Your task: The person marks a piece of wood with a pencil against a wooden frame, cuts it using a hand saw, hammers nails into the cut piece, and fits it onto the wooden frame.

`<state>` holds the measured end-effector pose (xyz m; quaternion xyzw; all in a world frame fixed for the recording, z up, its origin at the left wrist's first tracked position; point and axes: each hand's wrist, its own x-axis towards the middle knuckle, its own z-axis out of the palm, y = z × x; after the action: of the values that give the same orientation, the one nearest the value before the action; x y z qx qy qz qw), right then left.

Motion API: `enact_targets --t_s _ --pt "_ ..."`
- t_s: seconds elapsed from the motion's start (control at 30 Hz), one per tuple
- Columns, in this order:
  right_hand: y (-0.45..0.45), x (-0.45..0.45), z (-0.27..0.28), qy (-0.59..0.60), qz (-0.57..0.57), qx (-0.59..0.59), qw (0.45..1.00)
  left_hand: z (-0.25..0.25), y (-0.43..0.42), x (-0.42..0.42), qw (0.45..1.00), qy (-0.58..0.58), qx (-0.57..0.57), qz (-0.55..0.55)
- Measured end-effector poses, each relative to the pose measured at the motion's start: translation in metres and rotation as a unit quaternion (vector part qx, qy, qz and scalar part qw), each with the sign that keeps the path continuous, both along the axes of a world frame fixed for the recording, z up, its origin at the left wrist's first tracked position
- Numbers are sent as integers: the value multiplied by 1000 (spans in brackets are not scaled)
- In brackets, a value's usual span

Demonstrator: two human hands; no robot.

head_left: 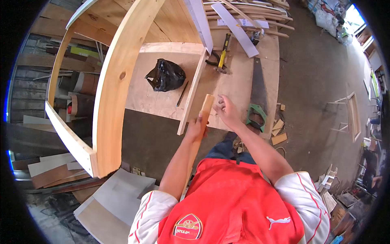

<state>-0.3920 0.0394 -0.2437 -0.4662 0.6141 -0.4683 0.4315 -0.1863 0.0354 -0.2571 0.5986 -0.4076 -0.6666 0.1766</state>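
A wood strip [206, 107] is held out in front of the body, its top end raised nr the edge of the table [231, 87], its lower part run back along the forearm. It is gripped from the side by the left hand [196, 129], fingers wrapped round it. The right hand [227, 110] is held just beside the top end, fingers half curled; whether anything small is pinched can't be told. Step in hand, as judged: the strip is being handled & poss. checked at its end. For the next move, a steady left grip is called for, w/ the right fingers kept clear of the edges or set squarely on the wood.

Farther out, a slim rail [192, 92] is seen left of the strip, then a dark thin stick [182, 93] & a black bag [165, 76] on the table. A hammer [223, 55] w/ yellow handle & a saw [259, 91] w/ green grip are laid to the right, both untouched. The far left is filled by a large wooden frame [118, 81]; offcuts [279, 139] are scattered on the floor, right side
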Motion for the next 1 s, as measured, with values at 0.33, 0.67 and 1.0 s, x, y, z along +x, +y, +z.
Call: enact_targets --t_s 0.33,0.67,1.0 --pt "69 14 36 70 -48 -100 991 22 87 12 992 92 -41 -81" --pt "116 47 38 -124 -63 44 989 65 137 65 990 50 -22 -132" --pt "94 98 24 -47 -23 32 998 61 105 122 986 1 11 -168"
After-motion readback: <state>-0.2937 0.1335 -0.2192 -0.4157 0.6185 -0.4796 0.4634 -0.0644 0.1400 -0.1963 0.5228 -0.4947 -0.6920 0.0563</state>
